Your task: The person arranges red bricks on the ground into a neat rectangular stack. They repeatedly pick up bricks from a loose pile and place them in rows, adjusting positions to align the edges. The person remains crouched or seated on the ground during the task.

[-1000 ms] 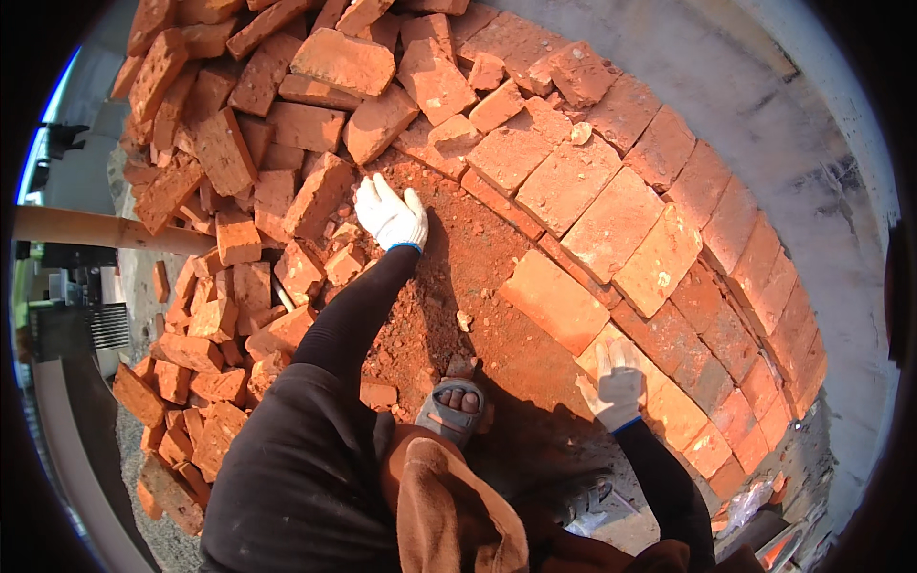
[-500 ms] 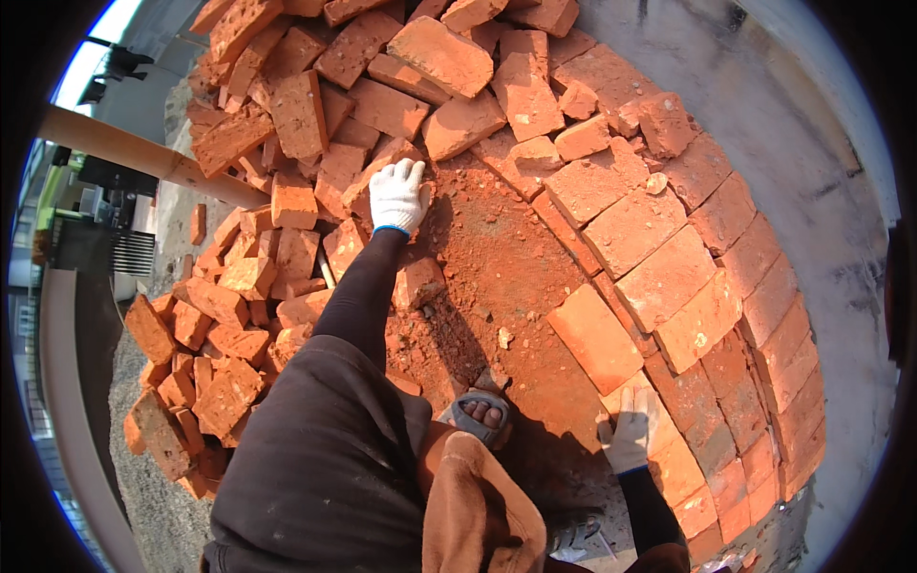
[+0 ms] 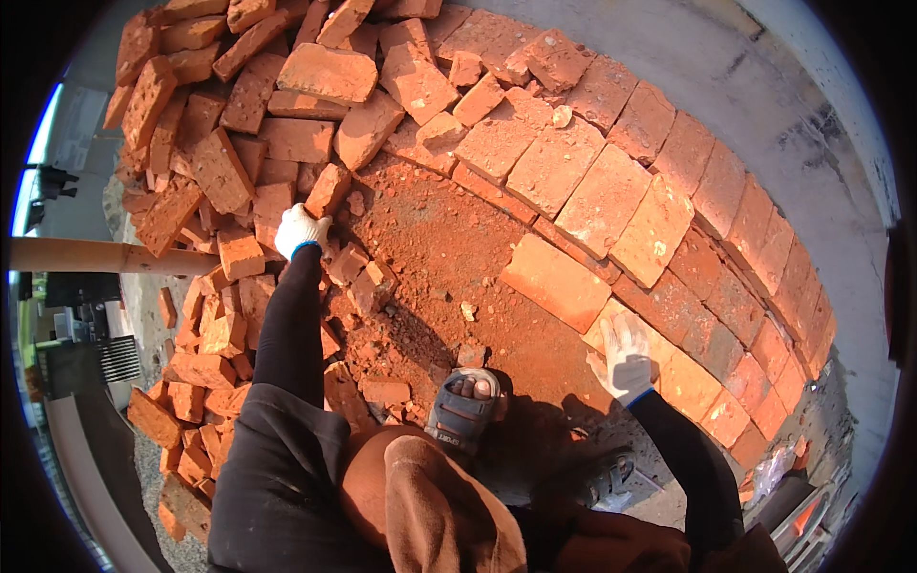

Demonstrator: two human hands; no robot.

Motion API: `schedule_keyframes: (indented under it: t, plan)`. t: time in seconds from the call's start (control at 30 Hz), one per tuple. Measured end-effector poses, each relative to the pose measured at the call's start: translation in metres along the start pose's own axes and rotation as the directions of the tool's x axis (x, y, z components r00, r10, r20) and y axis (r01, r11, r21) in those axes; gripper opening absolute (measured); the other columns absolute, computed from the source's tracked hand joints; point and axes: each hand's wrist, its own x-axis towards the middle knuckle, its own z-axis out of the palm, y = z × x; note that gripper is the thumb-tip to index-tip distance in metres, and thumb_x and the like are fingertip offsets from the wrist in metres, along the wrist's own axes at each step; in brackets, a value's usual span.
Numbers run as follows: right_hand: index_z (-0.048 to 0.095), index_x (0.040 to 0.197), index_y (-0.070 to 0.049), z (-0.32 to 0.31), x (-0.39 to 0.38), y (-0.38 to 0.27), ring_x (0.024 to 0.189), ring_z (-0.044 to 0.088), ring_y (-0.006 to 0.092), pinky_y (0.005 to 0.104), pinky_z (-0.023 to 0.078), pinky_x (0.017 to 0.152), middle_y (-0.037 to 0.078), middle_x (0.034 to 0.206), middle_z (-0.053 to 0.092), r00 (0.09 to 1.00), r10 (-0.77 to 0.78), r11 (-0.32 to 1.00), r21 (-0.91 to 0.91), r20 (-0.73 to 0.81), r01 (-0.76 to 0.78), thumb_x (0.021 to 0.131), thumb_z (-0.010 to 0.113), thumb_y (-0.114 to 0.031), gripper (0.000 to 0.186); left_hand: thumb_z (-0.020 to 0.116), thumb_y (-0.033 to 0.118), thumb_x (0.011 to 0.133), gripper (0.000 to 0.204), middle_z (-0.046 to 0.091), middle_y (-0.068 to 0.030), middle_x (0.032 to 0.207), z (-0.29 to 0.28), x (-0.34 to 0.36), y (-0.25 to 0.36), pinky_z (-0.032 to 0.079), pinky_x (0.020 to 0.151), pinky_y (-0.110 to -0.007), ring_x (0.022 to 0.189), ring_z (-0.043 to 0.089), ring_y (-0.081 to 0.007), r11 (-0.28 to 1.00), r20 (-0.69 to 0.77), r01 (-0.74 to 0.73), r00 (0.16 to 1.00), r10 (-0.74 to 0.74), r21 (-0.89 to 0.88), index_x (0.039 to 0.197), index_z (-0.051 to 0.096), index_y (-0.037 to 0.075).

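At the edge of a heap of loose red bricks (image 3: pixel 304 140), my left hand (image 3: pixel 301 230) in a white knit glove is closed on the near end of a brick (image 3: pixel 329 190). The glove hides its lower part. My right hand (image 3: pixel 626 359), gloved too, lies with fingers outstretched on the pale top of a row of laid bricks (image 3: pixel 680 380). Just beyond its fingertips is a flat, lighter brick (image 3: pixel 559 282) in the same row.
Stepped courses of laid bricks (image 3: pixel 604 199) curve along the right beside a grey concrete surface (image 3: pixel 764 124). Red rubble and dust (image 3: pixel 439 239) cover the ground between heap and courses. My sandalled foot (image 3: pixel 463 406) stands there. A wooden pole (image 3: pixel 105 256) reaches the heap from the left.
The view has shifted, so the heap and courses sit further left. My left hand has turned a brick at the heap's edge and grips it. My right hand stays on the laid row.
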Motion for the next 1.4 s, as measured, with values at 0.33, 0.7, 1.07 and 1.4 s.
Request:
schedule_keyframes:
  t: [0.33, 0.7, 1.07, 1.4]
  plan:
    - [0.047, 0.178, -0.005, 0.002, -0.001, 0.001, 0.17, 0.04, 0.0507, 0.0657, 0.035, 0.137, 0.024, 0.184, 0.044, 0.995, 0.011, 0.998, -0.064, 0.101, -0.004, 0.105, 0.078, -0.048, 0.09, 0.095, 0.014, 0.08, 0.058, 0.079, -0.0144, 0.137, -0.042, -0.066, 0.03, 0.06, 0.109, -0.051, 0.122, 0.076, -0.0391, 0.52, -0.461, -0.854, 0.45, 0.765, 0.03, 0.136, 0.077, 0.009]
    - [0.05, 0.176, -0.005, -0.002, 0.0, 0.002, 0.166, 0.043, 0.0507, 0.0655, 0.035, 0.137, 0.023, 0.177, 0.049, 0.999, -0.021, 1.0, -0.018, 0.032, 0.022, 0.099, 0.082, -0.041, 0.091, 0.109, 0.06, 0.074, 0.145, 0.033, -0.03, 0.189, 0.014, -0.132, 0.118, 0.03, 0.144, -0.063, 0.175, 0.03, -0.051, 0.668, 0.055, -0.637, 0.707, 0.705, -0.384, 0.186, 0.031, 0.01]
    - [0.047, 0.178, -0.005, -0.011, -0.002, -0.002, 0.168, 0.04, 0.0505, 0.0642, 0.034, 0.139, 0.023, 0.18, 0.047, 0.999, -0.029, 1.0, 0.008, 0.04, 0.029, 0.102, 0.082, -0.042, 0.091, 0.117, 0.059, 0.049, 0.174, 0.032, -0.0359, 0.185, 0.044, -0.173, 0.151, 0.038, 0.139, -0.064, 0.17, 0.035, -0.0564, 0.759, 0.051, -0.532, 0.806, 0.59, -0.374, 0.187, 0.023, 0.007]
    - [0.05, 0.175, -0.003, 0.002, -0.001, 0.002, 0.166, 0.043, 0.051, 0.0658, 0.035, 0.137, 0.025, 0.179, 0.049, 0.999, -0.051, 0.997, -0.054, 0.008, 0.052, 0.101, 0.083, -0.043, 0.09, 0.119, 0.055, 0.044, 0.17, 0.033, -0.035, 0.181, 0.05, -0.161, 0.164, 0.038, 0.138, -0.065, 0.166, 0.037, -0.0579, 0.686, -0.039, -0.629, 0.747, 0.664, -0.367, 0.183, 0.032, 0.01]
